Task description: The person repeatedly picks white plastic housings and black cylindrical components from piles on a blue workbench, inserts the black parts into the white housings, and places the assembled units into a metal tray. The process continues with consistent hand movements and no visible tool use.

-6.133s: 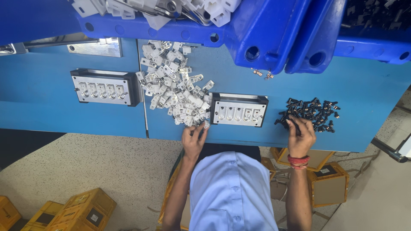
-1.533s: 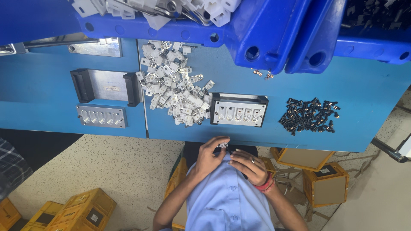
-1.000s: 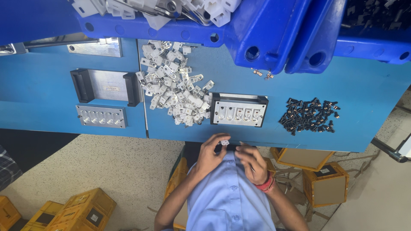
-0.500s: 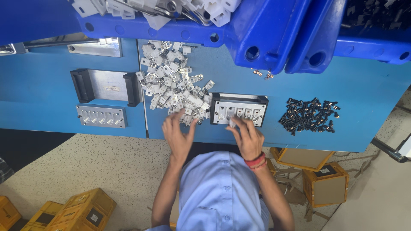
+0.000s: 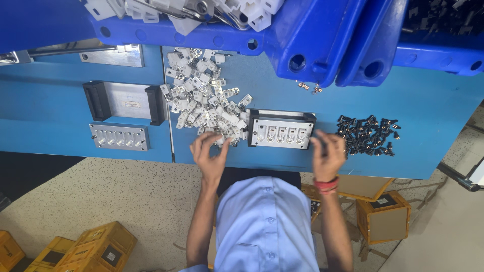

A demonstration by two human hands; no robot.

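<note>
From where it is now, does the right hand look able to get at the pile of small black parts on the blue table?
Probably yes: the right hand sits just left of the pile of small black parts, with bare blue table between and nothing blocking.

Both hands have left the fixture [image 5: 281, 132]: left hand [image 5: 209, 156] now at the white clips [image 5: 204, 103], right hand [image 5: 328, 153] beside the black screws [image 5: 367, 135].
</note>
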